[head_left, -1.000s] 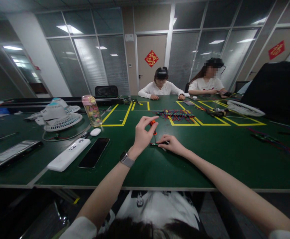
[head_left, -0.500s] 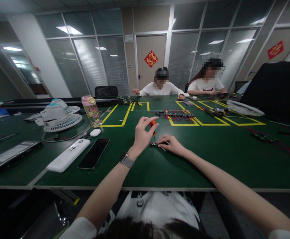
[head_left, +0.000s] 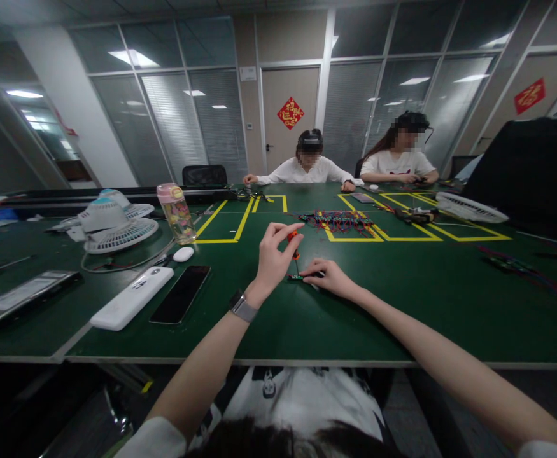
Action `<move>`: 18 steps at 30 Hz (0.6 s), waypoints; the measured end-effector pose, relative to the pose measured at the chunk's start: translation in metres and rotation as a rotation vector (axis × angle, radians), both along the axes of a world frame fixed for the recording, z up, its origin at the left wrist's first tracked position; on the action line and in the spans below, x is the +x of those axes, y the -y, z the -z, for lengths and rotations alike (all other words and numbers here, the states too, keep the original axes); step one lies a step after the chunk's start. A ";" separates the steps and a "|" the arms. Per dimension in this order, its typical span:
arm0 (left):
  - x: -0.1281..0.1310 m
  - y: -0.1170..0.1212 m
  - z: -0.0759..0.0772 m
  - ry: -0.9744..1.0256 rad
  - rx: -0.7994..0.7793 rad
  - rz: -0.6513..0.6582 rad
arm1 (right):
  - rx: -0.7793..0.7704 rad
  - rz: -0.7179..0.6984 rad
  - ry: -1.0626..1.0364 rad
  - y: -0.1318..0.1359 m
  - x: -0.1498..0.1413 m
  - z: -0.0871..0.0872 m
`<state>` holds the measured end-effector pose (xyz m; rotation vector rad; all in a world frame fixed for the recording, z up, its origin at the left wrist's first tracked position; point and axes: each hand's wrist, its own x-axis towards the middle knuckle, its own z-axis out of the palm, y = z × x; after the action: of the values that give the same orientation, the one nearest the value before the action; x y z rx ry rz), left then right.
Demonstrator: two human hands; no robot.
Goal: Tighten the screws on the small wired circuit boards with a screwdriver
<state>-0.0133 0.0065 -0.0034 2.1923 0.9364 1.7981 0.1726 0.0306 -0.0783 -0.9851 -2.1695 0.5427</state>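
My left hand [head_left: 278,250] is closed around the orange and black handle of a screwdriver [head_left: 296,256], which stands nearly upright. Its thin shaft points down onto a small green circuit board [head_left: 295,277] lying on the table. With bent fingers my right hand [head_left: 324,278] grips the board's right end and holds it against the tabletop. The fingertips partly cover the board, and the exact spot where the screwdriver tip meets it is too small to make out.
A heap of wired circuit boards [head_left: 338,221] lies beyond my hands. To the left are a black phone [head_left: 181,294], a white power bank [head_left: 132,298], a white earbud case [head_left: 183,254], a bottle [head_left: 177,216] and a fan [head_left: 116,232]. Two people sit across the green table [head_left: 354,337].
My hands keep almost the same place, with the screwdriver still on the board. Across the table, one person's raised hand has come down to the tabletop.
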 end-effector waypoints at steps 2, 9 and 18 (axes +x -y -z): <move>0.000 0.000 0.000 -0.015 -0.010 0.069 | -0.004 -0.004 0.000 0.000 0.000 0.000; 0.002 0.002 0.000 0.010 0.002 0.102 | 0.007 -0.011 -0.005 0.001 0.000 -0.001; 0.001 0.001 0.000 -0.005 -0.021 0.107 | 0.002 -0.002 0.014 0.001 -0.001 -0.002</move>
<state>-0.0127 0.0058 -0.0033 2.1904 0.8180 1.7286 0.1720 0.0300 -0.0766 -0.9878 -2.1831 0.5357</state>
